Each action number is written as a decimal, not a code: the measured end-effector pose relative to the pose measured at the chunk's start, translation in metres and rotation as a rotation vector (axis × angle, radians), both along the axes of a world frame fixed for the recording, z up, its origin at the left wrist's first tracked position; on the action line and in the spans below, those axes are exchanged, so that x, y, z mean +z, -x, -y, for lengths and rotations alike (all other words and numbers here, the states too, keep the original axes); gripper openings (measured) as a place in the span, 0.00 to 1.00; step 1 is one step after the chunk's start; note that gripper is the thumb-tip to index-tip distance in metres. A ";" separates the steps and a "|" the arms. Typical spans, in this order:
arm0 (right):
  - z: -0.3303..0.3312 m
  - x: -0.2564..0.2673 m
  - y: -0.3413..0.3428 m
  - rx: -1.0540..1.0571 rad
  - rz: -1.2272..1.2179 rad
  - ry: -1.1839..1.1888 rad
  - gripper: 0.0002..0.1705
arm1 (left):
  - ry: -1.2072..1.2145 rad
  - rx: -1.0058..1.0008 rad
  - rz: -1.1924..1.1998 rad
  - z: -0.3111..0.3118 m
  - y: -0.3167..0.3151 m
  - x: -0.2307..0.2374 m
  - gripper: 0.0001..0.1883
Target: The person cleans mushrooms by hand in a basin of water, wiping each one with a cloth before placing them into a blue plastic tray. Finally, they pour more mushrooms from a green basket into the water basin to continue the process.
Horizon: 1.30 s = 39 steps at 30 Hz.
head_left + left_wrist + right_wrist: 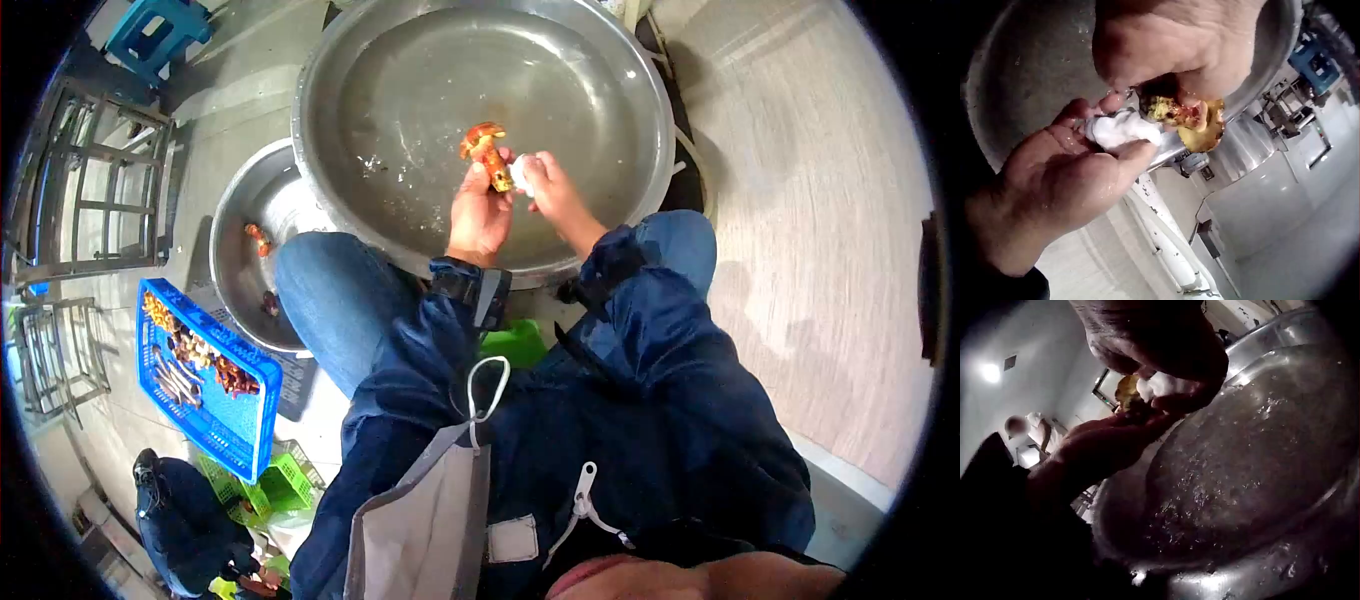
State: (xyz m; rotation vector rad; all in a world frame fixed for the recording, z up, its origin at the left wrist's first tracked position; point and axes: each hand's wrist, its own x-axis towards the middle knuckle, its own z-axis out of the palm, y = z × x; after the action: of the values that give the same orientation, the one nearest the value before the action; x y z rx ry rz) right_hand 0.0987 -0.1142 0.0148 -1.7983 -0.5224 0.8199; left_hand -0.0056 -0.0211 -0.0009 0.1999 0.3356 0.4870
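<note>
Over the large metal basin [640,120] of water, my left hand [482,215] grips a mushroom [484,150] by its stem. The mushroom has an orange-red cap and a yellowish, dark-spotted stem base, which points toward my right hand [556,192]. That hand pinches a wet, white, crumpled cloth [1124,131] between thumb and fingers, close beside the stem base. In the left wrist view, the yellow underside of the cap shows past my left fingers. From the right wrist, the cloth [1163,386] overlaps the mushroom, and much of the stem is hidden by my hands.
A smaller metal bowl [228,225] with a mushroom [258,240] inside stands left of the basin. Nearer on the left is a blue crate [235,425] of sorted mushrooms. Green baskets [285,485] and another person [185,520] are at lower left. My knees flank the basin's near rim.
</note>
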 end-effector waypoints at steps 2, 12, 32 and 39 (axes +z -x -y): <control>0.000 0.007 0.021 -0.025 -0.062 -0.074 0.31 | -0.038 0.004 0.041 -0.004 -0.001 -0.003 0.19; 0.003 0.060 -0.014 0.237 0.649 -0.012 0.22 | -0.008 -0.130 0.008 -0.019 0.008 0.014 0.22; 0.003 -0.087 -0.092 0.348 0.638 0.556 0.26 | 0.022 -0.177 -0.156 -0.037 0.020 -0.024 0.24; -0.025 -0.013 -0.042 0.192 -0.439 0.147 0.21 | -0.049 -0.081 -0.427 -0.024 0.007 -0.061 0.20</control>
State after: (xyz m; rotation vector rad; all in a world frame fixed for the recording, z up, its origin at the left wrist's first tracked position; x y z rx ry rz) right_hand 0.1402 -0.0888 0.0018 -1.6448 -0.3543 1.3750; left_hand -0.0121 0.0034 -0.0618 0.3649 0.7305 0.3696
